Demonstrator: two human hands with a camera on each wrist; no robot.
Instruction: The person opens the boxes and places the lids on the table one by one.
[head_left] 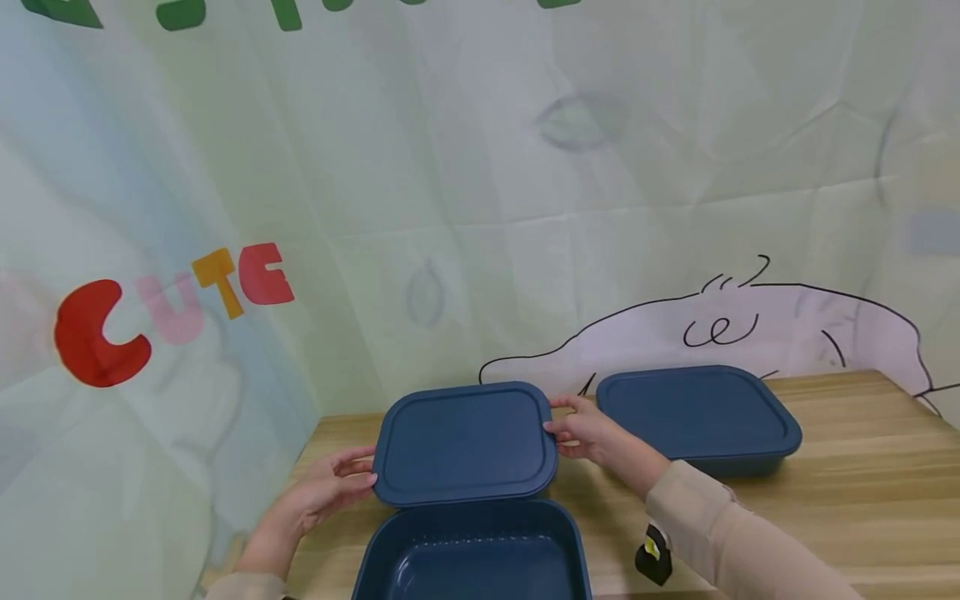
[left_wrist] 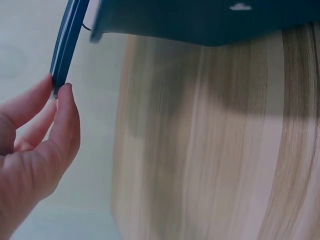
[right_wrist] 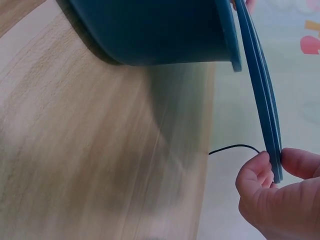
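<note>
A dark blue rounded lid (head_left: 465, 443) is held up between both hands, tilted above the far rim of an uncovered blue box (head_left: 472, 575). My left hand (head_left: 330, 487) pinches its left edge, thumb on one face and fingers on the other. At the opposite edge, my right hand (head_left: 588, 429) pinches it the same way. Both wrist views show the lid's edge (left_wrist: 66, 50) between thumb and fingers, apart from the box's wall (right_wrist: 160, 30). In the head view the box's lower part is cut off.
Another blue box with its lid on (head_left: 697, 417) stands at the right on the wooden table (head_left: 847, 492). A printed cloth (head_left: 420, 167) hangs behind the table. A small black object with a yellow mark (head_left: 654, 557) is by the right sleeve.
</note>
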